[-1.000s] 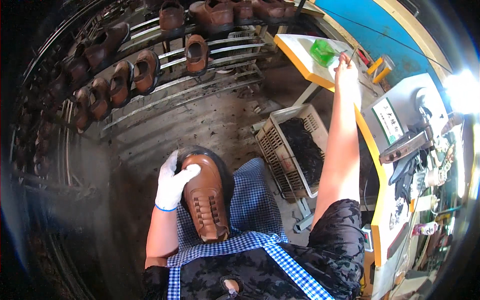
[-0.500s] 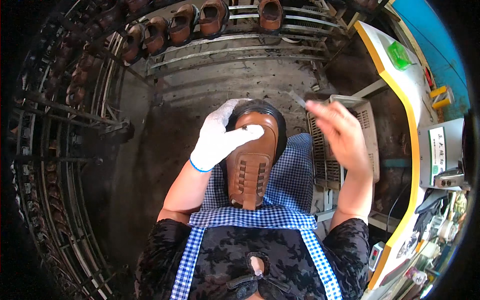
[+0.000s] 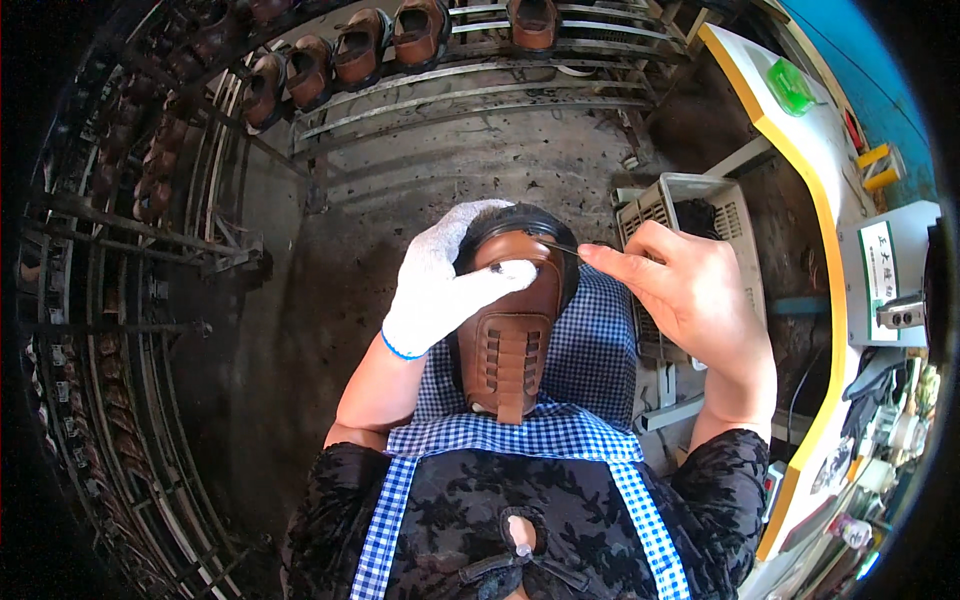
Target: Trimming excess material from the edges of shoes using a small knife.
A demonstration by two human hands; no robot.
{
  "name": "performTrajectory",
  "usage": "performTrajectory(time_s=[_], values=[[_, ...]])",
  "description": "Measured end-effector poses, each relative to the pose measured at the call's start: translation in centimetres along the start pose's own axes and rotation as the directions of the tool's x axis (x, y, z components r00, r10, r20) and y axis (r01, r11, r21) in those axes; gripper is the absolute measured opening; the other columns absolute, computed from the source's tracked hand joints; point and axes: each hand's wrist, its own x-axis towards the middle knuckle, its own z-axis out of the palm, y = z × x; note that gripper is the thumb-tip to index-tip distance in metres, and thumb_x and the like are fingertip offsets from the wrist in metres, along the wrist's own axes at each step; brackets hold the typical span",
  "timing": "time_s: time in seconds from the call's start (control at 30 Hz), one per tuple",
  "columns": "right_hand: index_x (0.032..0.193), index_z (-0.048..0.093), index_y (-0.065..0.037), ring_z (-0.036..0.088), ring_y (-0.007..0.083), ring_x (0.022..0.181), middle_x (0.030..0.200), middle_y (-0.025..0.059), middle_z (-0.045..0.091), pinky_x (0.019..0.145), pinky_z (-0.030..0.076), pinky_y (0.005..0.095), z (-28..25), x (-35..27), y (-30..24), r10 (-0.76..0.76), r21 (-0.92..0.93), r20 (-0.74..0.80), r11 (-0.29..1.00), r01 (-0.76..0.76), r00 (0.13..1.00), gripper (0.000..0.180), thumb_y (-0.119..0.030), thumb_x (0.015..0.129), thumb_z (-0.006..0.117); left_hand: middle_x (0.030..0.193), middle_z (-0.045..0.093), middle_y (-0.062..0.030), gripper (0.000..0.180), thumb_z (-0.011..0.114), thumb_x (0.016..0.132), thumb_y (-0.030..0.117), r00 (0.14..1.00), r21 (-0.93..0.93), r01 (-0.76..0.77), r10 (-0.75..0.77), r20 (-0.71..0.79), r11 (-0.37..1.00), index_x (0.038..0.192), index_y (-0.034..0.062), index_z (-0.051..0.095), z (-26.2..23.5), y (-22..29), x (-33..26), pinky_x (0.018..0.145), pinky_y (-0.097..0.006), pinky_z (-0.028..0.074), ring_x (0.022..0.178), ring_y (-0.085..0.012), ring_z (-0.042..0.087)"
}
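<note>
A brown leather shoe [image 3: 513, 330] with a thick black sole edge rests over my lap, toe pointing away from me. My left hand [image 3: 435, 285], in a white knit glove, is closed around the toe end, its thumb pressed on the upper and its fingers on the left side of the sole. My bare right hand [image 3: 690, 275] pinches a thin, slender metal tool [image 3: 562, 246]. The tool's tip reaches the seam between upper and sole at the toe's right side. Whether it touches the leather I cannot tell; its handle is hidden in my fist.
Brown shoes [image 3: 420, 35] line a metal rack ahead, and more racks [image 3: 130, 240] stand on the left. A plastic crate [image 3: 740, 230] sits beyond my right hand. A yellow-edged workbench [image 3: 822, 215] curves along the right, bearing a green object [image 3: 792, 87] and a grey machine [image 3: 890, 275].
My right hand has come in from the crate side, lowering the thin tool from the air to the shoe's toe edge. My left hand keeps its hold on the shoe.
</note>
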Motion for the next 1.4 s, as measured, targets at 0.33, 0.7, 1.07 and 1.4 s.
performTrajectory(time_s=[0.33, 0.7, 1.07, 1.4], values=[[0.108, 0.070, -0.017, 0.056, 0.0190, 0.058, 0.069, 0.0039, 0.051, 0.050, 0.047, 0.0313, 0.2, -0.4, -1.4, 0.060, -0.134, -0.031, 0.989, -0.064, 0.998, 0.041, -0.002, 0.070, 0.064, 0.102, 0.067, -0.0132, 0.055, 0.080, 0.069, 0.024, 1.000, 0.031, -0.027, 0.027, 0.001, 0.999, 0.113, -0.0016, 0.059, 0.2, -0.1, 0.3, 0.086, -0.031, 0.050, 0.095, -0.0211, 0.064], [0.114, 0.067, -0.016, 0.058, 0.0196, 0.061, 0.072, 0.0042, 0.052, 0.051, 0.049, 0.0312, 2.4, -0.5, -2.9, 0.144, -0.190, -0.070, 0.970, -0.155, 0.987, 0.050, 0.004, 0.069, 0.062, 0.102, 0.066, -0.0141, 0.056, 0.079, 0.071, 0.029, 0.997, 0.007, 0.070, -0.070, -0.037, 0.998, 0.113, -0.0012, 0.059, 0.1, -0.2, 0.1, 0.085, -0.031, 0.050, 0.095, -0.0209, 0.065], [0.125, 0.059, -0.015, 0.058, 0.0211, 0.062, 0.076, 0.0044, 0.050, 0.051, 0.050, 0.0329, 5.0, -1.2, -2.0, 0.142, -0.067, -0.089, 0.987, -0.148, 0.986, 0.057, 0.002, 0.071, 0.059, 0.103, 0.067, -0.0153, 0.060, 0.078, 0.071, 0.032, 0.994, 0.044, 0.096, -0.093, -0.064, 0.994, 0.115, -0.0027, 0.058, 0.0, -0.7, -0.2, 0.086, -0.031, 0.050, 0.096, -0.0210, 0.065], [0.117, 0.065, -0.015, 0.058, 0.0217, 0.058, 0.071, 0.0063, 0.051, 0.051, 0.049, 0.0328, 4.8, -1.0, -1.4, 0.168, 0.031, -0.103, 0.986, -0.166, 0.980, 0.048, 0.002, 0.072, 0.060, 0.104, 0.066, -0.0159, 0.061, 0.079, 0.070, 0.033, 0.992, 0.046, 0.112, -0.108, -0.070, 0.993, 0.115, -0.0025, 0.058, 0.0, -0.9, -0.3, 0.087, -0.032, 0.050, 0.097, -0.0215, 0.064]])
